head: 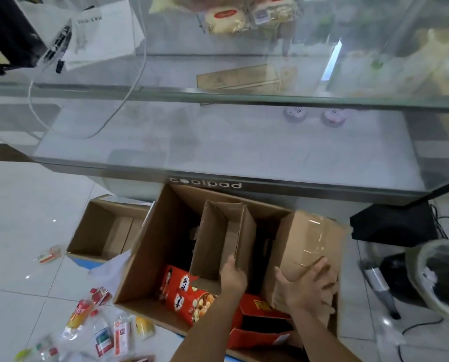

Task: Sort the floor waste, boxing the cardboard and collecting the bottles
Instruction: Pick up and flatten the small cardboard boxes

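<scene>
cardboard crowding the big carton

left of the big carton the bottles lie loose on the tiles, uncollected; we could kick them. inside it our left hand grips the small open box, which stands over red packaging that takes up room. at its right side our right hand presses spread fingers on the taped box; wedged there, it may tip out.
</scene>
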{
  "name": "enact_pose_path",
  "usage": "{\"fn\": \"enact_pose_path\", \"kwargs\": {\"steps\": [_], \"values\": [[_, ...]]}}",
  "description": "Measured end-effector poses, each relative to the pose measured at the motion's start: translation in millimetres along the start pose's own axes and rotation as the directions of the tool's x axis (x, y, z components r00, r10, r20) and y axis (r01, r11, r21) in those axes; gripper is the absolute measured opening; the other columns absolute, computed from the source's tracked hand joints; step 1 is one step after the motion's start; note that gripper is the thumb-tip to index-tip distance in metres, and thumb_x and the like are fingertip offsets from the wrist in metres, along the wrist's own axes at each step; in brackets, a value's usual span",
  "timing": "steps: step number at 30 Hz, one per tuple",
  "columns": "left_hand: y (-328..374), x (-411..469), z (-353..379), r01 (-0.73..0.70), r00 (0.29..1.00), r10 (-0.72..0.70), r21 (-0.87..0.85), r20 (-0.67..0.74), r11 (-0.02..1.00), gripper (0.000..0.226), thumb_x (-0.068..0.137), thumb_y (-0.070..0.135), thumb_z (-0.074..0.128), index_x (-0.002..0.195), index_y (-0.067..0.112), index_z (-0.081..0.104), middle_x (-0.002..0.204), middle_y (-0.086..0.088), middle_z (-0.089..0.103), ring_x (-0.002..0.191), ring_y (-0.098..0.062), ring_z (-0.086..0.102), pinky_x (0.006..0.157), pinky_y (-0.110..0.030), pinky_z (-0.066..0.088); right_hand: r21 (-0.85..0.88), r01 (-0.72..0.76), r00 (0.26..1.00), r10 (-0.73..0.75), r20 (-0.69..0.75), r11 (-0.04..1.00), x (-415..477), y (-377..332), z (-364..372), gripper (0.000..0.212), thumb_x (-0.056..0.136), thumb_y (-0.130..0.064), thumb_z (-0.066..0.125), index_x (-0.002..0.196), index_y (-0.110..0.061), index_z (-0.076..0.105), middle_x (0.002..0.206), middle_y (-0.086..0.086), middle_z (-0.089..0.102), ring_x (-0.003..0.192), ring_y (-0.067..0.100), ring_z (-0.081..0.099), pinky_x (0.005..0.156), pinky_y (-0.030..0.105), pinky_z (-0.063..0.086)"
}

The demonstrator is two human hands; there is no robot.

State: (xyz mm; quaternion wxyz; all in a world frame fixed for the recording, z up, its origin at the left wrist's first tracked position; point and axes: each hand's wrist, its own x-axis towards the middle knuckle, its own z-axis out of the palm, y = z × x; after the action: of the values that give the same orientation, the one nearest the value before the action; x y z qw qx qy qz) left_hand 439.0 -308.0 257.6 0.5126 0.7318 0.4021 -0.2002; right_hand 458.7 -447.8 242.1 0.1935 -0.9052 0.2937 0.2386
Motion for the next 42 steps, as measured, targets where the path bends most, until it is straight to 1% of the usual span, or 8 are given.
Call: {"fn": "enact_pose_path", "kwargs": {"steps": [4,9,15,18,23,29,34,42], "values": [[-8,-2,1,-0.048,0.989,0.041,0.046,0.143,0.998,0.079,0.099,0.019,0.049,0.154,0.022,-0.008,0.160,-0.010,0.015,0.146,-0.027,0.021,0.117,-0.041,0.026,-0.156,0.064,0.991,-0.044,0.129,0.986,-4,8,16,0.122,0.071,-0.081,0.047,0.146,-0.020,-0.029,0.157,0.008,-0.023,0.147,0.035,-0.012,0.111,0.067,0.014],[-31,-1,-24,-0.235,0.970,0.134,0.646,0.203,0.727,0.073,0.101,0.043,0.035,0.154,0.019,-0.009,0.162,-0.004,-0.010,0.149,-0.023,-0.013,0.120,-0.042,-0.003,-0.308,0.189,0.961,-0.110,0.255,0.932,-9,11,13,0.106,0.081,-0.076,0.035,0.149,-0.019,-0.024,0.158,0.003,-0.024,0.148,0.027,-0.016,0.112,0.067,0.008],[-47,-24,-68,-0.256,0.961,0.069,0.770,0.267,0.585,0.070,0.101,0.049,0.028,0.154,0.020,-0.007,0.162,-0.002,-0.010,0.148,-0.022,-0.016,0.120,-0.046,-0.005,-0.336,0.320,0.826,-0.088,0.556,0.886,-24,-10,0,0.077,0.093,-0.064,0.025,0.154,-0.018,0.010,0.161,0.006,0.008,0.148,0.027,0.009,0.120,0.049,0.007],[-63,-42,-93,-0.180,0.977,0.006,0.819,0.212,0.545,0.070,0.101,0.051,0.025,0.154,0.020,-0.008,0.162,-0.002,-0.010,0.149,-0.024,-0.016,0.119,-0.046,-0.006,-0.385,0.408,0.825,-0.154,0.543,0.828,-50,-21,1,0.073,0.095,-0.061,0.022,0.152,-0.015,0.020,0.161,0.006,0.010,0.148,0.027,0.012,0.120,0.046,0.008],[-95,-80,-137,-0.058,0.992,-0.061,0.832,0.110,0.552,0.074,0.100,0.054,0.025,0.153,0.018,-0.012,0.162,-0.002,-0.013,0.149,-0.024,-0.016,0.120,-0.047,-0.007,-0.406,0.635,0.731,-0.343,0.590,0.657,-113,-46,23,0.073,0.096,-0.058,0.025,0.154,-0.020,0.000,0.161,0.002,-0.010,0.149,0.025,-0.009,0.119,0.053,0.005],[-159,-137,-200,0.025,1.000,-0.026,0.777,-0.012,0.630,0.073,0.101,0.047,0.029,0.154,0.015,-0.010,0.162,-0.005,-0.013,0.149,-0.026,-0.014,0.121,-0.049,-0.003,-0.379,0.859,0.511,-0.536,0.672,0.344,-229,-65,63,0.073,0.094,-0.060,0.027,0.154,-0.024,0.006,0.162,0.001,0.000,0.149,0.025,-0.003,0.115,0.061,0.003],[-259,-201,-262,0.175,0.982,-0.083,0.662,-0.168,0.728,0.073,0.101,0.047,0.030,0.154,0.014,-0.008,0.162,-0.005,-0.010,0.150,-0.026,-0.011,0.120,-0.047,-0.004,-0.357,0.929,0.341,-0.590,0.732,0.094,-348,-69,114,0.072,0.095,-0.058,0.030,0.154,-0.023,0.009,0.162,-0.001,0.000,0.149,0.024,0.001,0.115,0.057,0.006],[-446,-331,-336,0.465,0.866,-0.335,0.356,-0.371,0.810,0.072,0.102,0.046,0.027,0.154,0.013,-0.010,0.162,-0.004,-0.012,0.149,-0.025,-0.013,0.119,-0.047,-0.006,-0.252,0.921,0.089,-0.469,0.879,-0.297,-544,-29,223,0.071,0.095,-0.060,0.027,0.154,-0.026,0.005,0.162,-0.001,-0.001,0.150,0.023,-0.002,0.117,0.058,0.004]]}}
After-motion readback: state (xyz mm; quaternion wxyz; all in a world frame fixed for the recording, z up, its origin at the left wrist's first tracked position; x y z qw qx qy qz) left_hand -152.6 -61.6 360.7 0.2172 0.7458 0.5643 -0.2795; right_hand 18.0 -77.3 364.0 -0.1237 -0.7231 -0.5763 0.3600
